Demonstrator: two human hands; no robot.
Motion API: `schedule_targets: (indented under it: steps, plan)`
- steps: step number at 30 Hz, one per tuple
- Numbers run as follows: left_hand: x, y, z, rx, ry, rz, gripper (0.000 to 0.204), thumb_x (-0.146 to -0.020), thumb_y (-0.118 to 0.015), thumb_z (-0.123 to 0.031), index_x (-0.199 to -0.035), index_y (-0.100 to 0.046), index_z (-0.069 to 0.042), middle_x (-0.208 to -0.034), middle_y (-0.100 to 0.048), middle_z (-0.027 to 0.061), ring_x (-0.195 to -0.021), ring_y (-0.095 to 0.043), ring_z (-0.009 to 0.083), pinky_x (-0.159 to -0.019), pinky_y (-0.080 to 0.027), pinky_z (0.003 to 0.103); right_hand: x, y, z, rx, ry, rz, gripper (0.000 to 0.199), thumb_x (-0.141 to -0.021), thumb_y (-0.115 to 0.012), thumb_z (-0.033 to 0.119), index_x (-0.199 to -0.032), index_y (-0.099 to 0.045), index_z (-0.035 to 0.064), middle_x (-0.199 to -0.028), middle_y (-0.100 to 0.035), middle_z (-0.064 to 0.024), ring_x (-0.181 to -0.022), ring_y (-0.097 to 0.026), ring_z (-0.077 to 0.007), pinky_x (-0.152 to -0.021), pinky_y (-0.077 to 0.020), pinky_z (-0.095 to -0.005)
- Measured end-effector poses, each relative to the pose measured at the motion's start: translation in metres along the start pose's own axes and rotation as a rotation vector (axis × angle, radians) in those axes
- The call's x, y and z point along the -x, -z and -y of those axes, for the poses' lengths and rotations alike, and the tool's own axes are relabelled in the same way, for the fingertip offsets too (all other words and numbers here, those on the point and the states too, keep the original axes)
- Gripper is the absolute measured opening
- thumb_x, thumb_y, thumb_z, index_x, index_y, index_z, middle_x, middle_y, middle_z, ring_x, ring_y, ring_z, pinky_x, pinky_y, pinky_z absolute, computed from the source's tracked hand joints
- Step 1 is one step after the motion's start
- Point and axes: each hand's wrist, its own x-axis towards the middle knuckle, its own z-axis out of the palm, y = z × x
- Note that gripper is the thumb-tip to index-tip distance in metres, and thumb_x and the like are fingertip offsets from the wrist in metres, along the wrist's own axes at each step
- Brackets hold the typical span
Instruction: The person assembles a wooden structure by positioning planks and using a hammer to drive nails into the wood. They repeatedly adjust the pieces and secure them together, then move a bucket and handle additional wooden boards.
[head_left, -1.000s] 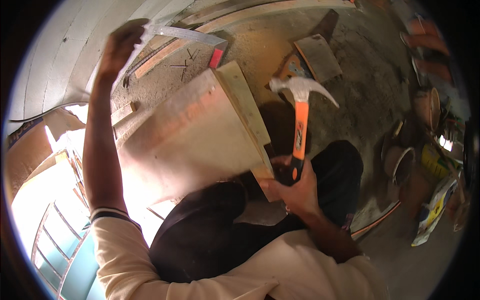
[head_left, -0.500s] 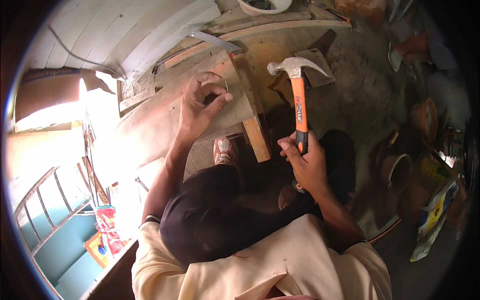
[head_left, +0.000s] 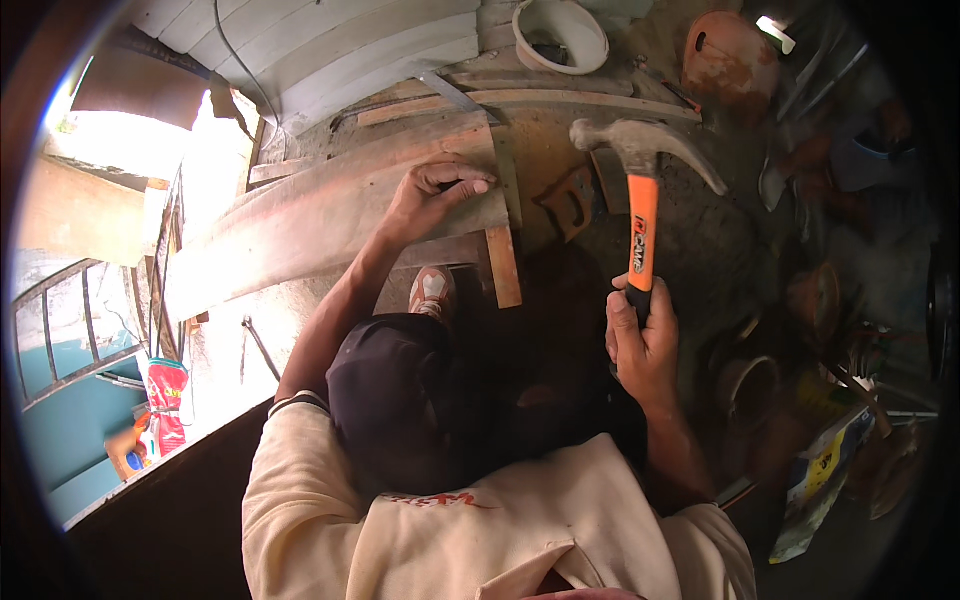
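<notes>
My left hand (head_left: 432, 203) rests over the right end of a wide wooden board (head_left: 335, 205), thumb and fingers pinched together. A thin nail shows in this pinch in the earlier frame; now the fingertips mostly hide it. Under that board end a narrow wooden batten (head_left: 505, 268) sticks out toward me. On the right, my right hand (head_left: 647, 340) is wrapped round the black lower grip of a claw hammer (head_left: 643, 228). The hammer stands upright in view, its orange handle below a grey metal head, apart from the board.
A handsaw (head_left: 573, 203) lies on the floor past the board's end. Long wooden strips (head_left: 590, 100), a metal square (head_left: 447, 90) and a white bucket (head_left: 562, 38) are at the back. A yellow-and-white sack (head_left: 822, 480) lies at the right. My shoe (head_left: 432, 288) is beside the board.
The hammer and my right hand have moved rightward and a little lower. My left hand's fingers have closed more, near the board's end. The view has shifted, bringing the bucket further in.
</notes>
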Motion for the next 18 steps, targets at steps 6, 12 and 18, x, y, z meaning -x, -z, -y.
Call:
schedule_targets:
  steps: [6, 12, 18]
  plan:
    - [0.003, -0.004, 0.003, -0.123, 0.073, -0.002, 0.019, -0.098, -0.079, -0.023, -0.111, -0.083, -0.01, -0.104, -0.078, 0.0065, -0.098, -0.073, 0.0182, -0.088, -0.055, 0.034, 0.001, 0.007, 0.003, 0.183, -0.019, 0.031, 0.024, -0.111, -0.063, 0.018, -0.128, -0.061, 0.0003, -0.072, -0.06, -0.0007, -0.06, -0.056, -0.0071, -0.056, -0.0444, -0.0278]
    - [0.003, -0.003, 0.006, -0.156, 0.014, -0.002, 0.018, -0.098, -0.079, -0.025, -0.108, -0.084, -0.012, -0.104, -0.079, 0.0072, -0.097, -0.074, 0.0211, -0.087, -0.056, 0.034, -0.011, -0.002, 0.015, 0.371, 0.086, 0.089, 0.029, -0.113, -0.059, 0.024, -0.129, -0.06, -0.0001, -0.072, -0.057, -0.0023, -0.055, -0.053, -0.0068, -0.05, -0.0405, -0.0266]
    - [0.002, -0.003, 0.007, -0.152, -0.055, 0.012, 0.017, -0.097, -0.08, -0.025, -0.106, -0.084, -0.012, -0.102, -0.079, 0.006, -0.097, -0.074, 0.0229, -0.087, -0.057, 0.037, -0.02, -0.008, 0.023, 0.539, 0.231, 0.106, 0.036, -0.112, -0.06, 0.027, -0.131, -0.059, -0.0033, -0.08, -0.065, -0.0151, -0.064, -0.065, -0.0247, -0.059, -0.0494, -0.0373]
